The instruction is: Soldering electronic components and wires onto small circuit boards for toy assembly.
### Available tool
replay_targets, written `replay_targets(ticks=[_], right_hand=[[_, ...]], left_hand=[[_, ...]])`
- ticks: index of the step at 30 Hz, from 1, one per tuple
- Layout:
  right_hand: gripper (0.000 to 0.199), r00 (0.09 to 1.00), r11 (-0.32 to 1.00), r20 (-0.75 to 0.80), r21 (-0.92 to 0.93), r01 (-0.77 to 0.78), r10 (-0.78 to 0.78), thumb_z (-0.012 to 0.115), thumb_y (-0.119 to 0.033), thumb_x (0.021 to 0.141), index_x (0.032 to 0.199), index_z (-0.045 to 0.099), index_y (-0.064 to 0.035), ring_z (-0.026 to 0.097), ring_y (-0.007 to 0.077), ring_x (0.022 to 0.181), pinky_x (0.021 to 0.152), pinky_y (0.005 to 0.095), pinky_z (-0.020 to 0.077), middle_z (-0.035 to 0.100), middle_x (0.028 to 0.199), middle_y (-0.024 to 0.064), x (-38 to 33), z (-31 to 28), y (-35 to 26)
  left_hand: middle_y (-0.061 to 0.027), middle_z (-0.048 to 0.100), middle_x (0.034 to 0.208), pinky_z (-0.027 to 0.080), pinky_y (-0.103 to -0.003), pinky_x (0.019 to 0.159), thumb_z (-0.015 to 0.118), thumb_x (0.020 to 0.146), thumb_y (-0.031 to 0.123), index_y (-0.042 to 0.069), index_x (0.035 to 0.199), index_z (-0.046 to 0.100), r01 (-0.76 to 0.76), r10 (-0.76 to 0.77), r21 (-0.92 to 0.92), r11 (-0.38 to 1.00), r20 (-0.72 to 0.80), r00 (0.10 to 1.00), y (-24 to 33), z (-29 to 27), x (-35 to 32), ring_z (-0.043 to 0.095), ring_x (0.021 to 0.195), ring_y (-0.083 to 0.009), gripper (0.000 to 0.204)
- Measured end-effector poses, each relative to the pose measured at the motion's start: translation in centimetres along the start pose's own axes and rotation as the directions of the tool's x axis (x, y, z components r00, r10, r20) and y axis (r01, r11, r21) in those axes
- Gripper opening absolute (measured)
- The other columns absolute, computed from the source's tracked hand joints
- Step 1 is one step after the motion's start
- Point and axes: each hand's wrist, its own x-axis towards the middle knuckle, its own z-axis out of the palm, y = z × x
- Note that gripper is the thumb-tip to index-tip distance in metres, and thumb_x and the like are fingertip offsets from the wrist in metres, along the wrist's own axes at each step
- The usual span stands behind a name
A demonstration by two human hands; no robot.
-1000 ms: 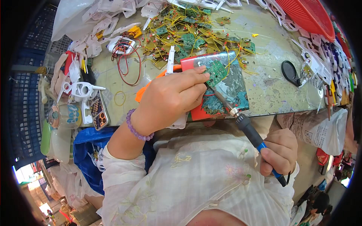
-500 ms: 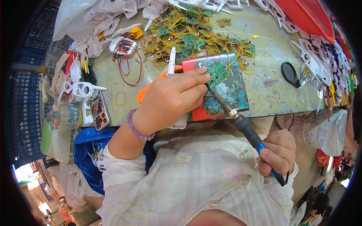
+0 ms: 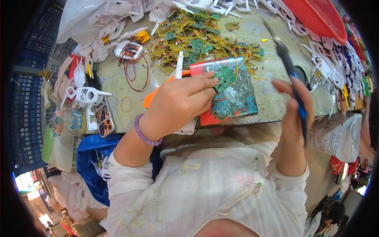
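Note:
My left hand (image 3: 183, 96), with a purple bead bracelet at the wrist, pinches a green circuit board (image 3: 224, 78) by its left edge. Yellow wires come off the board, and it is held over a red block with a worn, smeared top (image 3: 241, 100). White and orange plastic parts (image 3: 149, 99) lie partly hidden under this hand. Off to the right, my right hand (image 3: 297, 104) grips a soldering iron (image 3: 285, 55) with a black and blue handle. Its tip points up and away from me, well apart from the board. Motion blurs this hand and the iron.
A heap of green boards with yellow wires (image 3: 197, 43) covers the far middle of the table. White plastic housings (image 3: 116, 27) pile up at the far left. A red basket (image 3: 316, 17) stands far right, above a round black lid (image 3: 301, 75). A patterned phone (image 3: 104, 118) lies left.
My right hand has lifted the soldering iron off the board and swung it up and to the right. The left hand and the board have hardly moved.

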Motion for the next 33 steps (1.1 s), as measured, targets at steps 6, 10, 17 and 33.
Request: replay_targets(ticks=[6,10,17,33], right_hand=[[0.033,0.927,0.994,0.366,0.096,0.052,-0.083,0.075,-0.002,0.072,0.103,0.067,-0.0110,0.057,0.0226,0.099,0.084,0.0319,0.0467,0.062,0.098,0.0075,5.5,4.4,1.2],[0.033,0.897,0.998,0.440,0.067,0.014,-0.042,0.075,-0.004,0.072,0.103,0.066,-0.0101,0.055,0.0227,0.102,0.087,0.0329,0.0446,0.061,0.100,0.0060,5.6,5.0,1.4],[0.036,0.903,0.999,0.429,0.050,-0.014,-0.009,0.077,-0.004,0.071,0.104,0.067,-0.0118,0.053,0.0227,0.104,0.088,0.0324,0.0437,0.059,0.104,0.0068,5.5,5.1,1.5],[0.028,0.937,0.995,0.335,0.036,0.092,-0.098,0.075,-0.010,0.072,0.099,0.066,-0.0132,0.055,0.0234,0.096,0.085,0.0364,0.0421,0.064,0.094,0.0024,5.2,5.5,1.5]], left_hand=[[-0.0058,0.068,0.101,0.055,-0.031,0.076,0.072,0.071,0.005,0.004,0.084,0.067,-0.002,0.002,-0.003,1.000,0.015,1.000,0.1,-0.1,0.2,0.066,0.098,-0.0213,0.014],[-0.0064,0.067,0.104,0.055,-0.034,0.078,0.073,0.069,0.005,0.006,0.085,0.068,0.005,-0.004,-0.009,1.000,0.031,1.000,0.2,-0.1,0.0,0.064,0.103,-0.0252,0.016],[-0.0015,0.057,0.089,0.047,-0.037,0.078,0.075,0.064,0.008,0.011,0.078,0.069,0.004,0.002,0.075,0.997,-0.073,0.997,0.9,-1.7,-0.4,0.054,0.091,-0.0232,0.016],[-0.0033,0.063,0.079,0.043,-0.035,0.077,0.072,0.069,0.002,0.008,0.080,0.064,0.324,-0.371,-0.265,0.908,-0.154,0.916,1.9,0.7,-1.5,0.059,0.075,-0.0226,0.015]])
